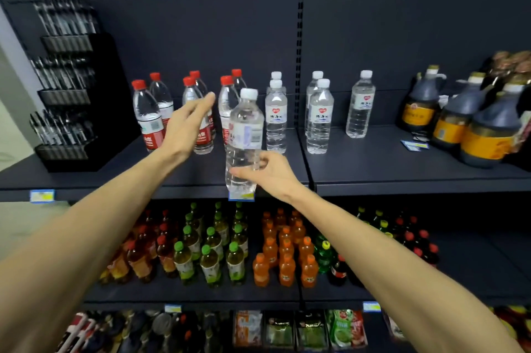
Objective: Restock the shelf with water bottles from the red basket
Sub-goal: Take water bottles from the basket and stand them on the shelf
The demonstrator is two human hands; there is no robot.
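Above the front edge of the shelf [178, 177], the right hand [275, 173] grips a white-capped water bottle [244, 137] low down. Left hand [186, 125] hovers, fingers relaxed, seemingly touching nothing. Swinging in, it could topple the crowded red-capped bottles [149, 117] just behind.

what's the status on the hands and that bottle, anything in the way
Right hand grips white-cap bottle low, at shelf edge. Left hand open, at red-cap bottles. White-cap row right behind; gap beside it free.
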